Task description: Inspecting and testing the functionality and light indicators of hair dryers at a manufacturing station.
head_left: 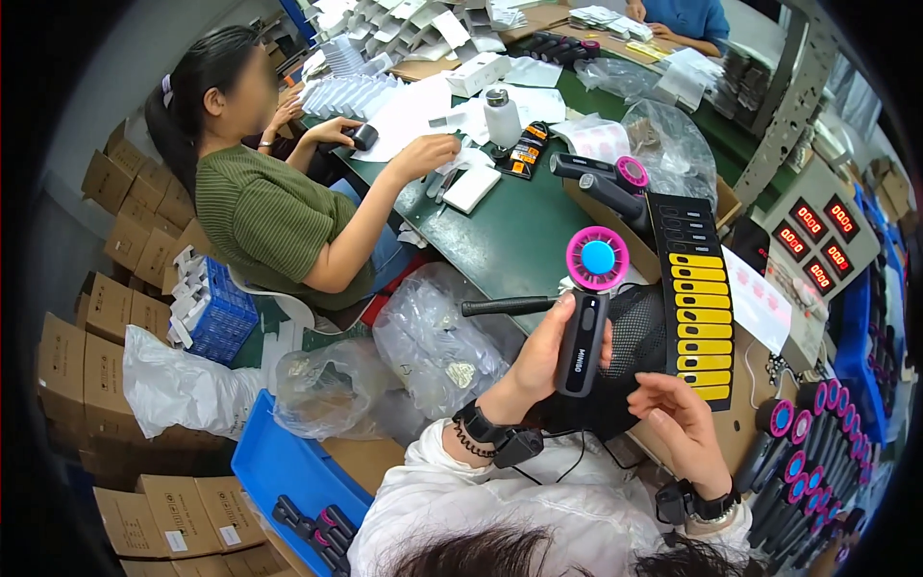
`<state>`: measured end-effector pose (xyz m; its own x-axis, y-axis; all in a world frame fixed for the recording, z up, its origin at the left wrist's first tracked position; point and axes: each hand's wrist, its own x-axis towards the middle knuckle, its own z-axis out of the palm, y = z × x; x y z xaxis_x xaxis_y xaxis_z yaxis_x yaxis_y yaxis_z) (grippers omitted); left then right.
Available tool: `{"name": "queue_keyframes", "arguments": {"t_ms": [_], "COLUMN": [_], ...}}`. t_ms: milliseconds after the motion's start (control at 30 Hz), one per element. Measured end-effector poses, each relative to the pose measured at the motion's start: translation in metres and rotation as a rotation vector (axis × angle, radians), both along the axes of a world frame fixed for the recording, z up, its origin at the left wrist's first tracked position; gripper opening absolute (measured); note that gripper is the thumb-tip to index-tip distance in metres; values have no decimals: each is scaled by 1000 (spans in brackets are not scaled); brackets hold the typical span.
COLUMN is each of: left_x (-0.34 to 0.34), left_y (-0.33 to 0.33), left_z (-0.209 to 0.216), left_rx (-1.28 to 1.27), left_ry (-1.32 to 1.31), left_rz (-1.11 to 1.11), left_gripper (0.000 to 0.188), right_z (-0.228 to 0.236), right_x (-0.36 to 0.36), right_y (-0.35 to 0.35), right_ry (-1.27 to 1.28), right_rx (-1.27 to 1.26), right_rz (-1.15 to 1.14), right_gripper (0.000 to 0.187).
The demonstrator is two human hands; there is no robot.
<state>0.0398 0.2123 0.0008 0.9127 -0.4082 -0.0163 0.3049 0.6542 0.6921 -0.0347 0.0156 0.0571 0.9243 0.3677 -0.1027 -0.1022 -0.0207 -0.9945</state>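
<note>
My left hand [538, 361] is closed around the dark grey body of a handheld fan [581, 332], held upright. Its round head carries a pink ring with a blue disc in the middle, facing up at me. My right hand [673, 413] is off the fan, fingers apart and slightly curled, holding nothing that I can see. Just beyond it stands a long black sheet of stickers [699, 288], with yellow-backed gaps over most of its length and several black labels left at its far end. A black mesh surface [635, 332] lies behind the fan, partly covered by my left hand.
More fans lie in a carton [615, 192] and in rows [808, 462] at right. A panel with red digits [817, 236] stands beyond them. A co-worker [279, 192] sits at the green table [461, 240], near a white bottle [501, 120]. A blue bin [298, 471] is lower left.
</note>
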Motion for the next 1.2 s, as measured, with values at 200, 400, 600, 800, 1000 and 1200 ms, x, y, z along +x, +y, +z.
{"name": "queue_keyframes", "arguments": {"t_ms": [200,400,600,800,1000,1200], "left_x": [-1,-18,7,105,173,252], "left_y": [-12,-30,1,104,160,209], "left_z": [-10,-19,17,46,-22,-73], "left_rx": [94,28,562,1408,2190,2227], "left_ry": [-75,-46,-674,-714,-577,-571], "left_rz": [41,-59,-61,326,495,704], "left_gripper": [46,47,37,18,14,14], "right_z": [-20,-21,-5,8,-17,-53], "right_x": [17,15,-5,-67,-100,-120], "right_y": [37,41,8,-72,-99,-106], "right_ry": [181,206,257,42,70,198], "right_rx": [222,187,190,176,64,39], "right_rz": [5,-46,-219,-579,-750,-874], "right_gripper": [49,52,53,55,42,36]}}
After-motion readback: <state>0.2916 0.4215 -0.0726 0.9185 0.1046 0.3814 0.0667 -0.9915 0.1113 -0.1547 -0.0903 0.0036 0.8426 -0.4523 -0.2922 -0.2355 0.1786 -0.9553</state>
